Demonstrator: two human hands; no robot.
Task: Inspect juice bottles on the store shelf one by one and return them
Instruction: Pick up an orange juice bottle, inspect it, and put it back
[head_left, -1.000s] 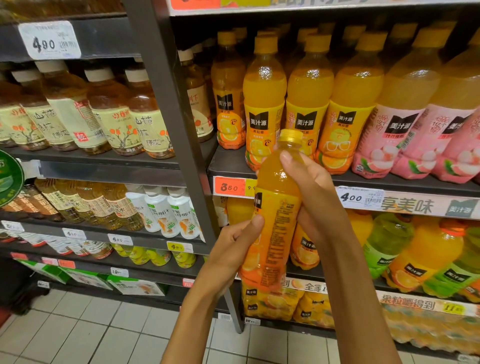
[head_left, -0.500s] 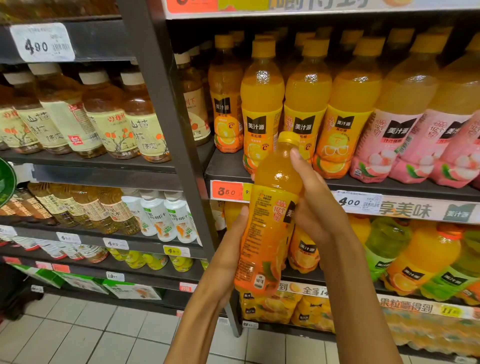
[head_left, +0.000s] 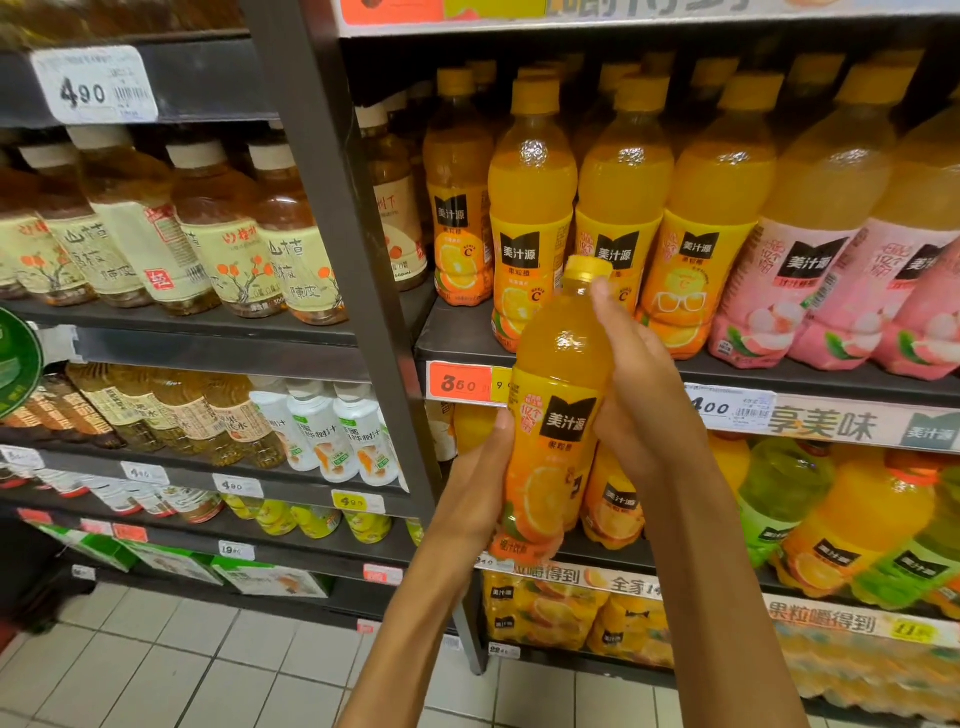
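So you're turning the bottle round in your hands, and compared with a second ago it's rotated a good bit: back then you were looking at the plain side with small print, and now the black brand patch and the orange-slice picture are facing you square on. I'd read that as the inspection of this one being about finished, with the front label checked, so putting it back is probably coming up next. Your left hand is wrapping the lower half from the left, thumb lying up along the label edge, and your right hand is gripping the upper body from the right with a fingertip up near the cap. Both are clamped on it, nothing loose. The bottle's sitting out in front of the shelf, not on it, overlapping the orange price tag. Long axis is running nearly vertical, cap pointing up and leaning a touch to the right and toward the shelf, base down near your left wrist. The gap at the front left of the orange row looks like its likely home, though I'm guessing there.
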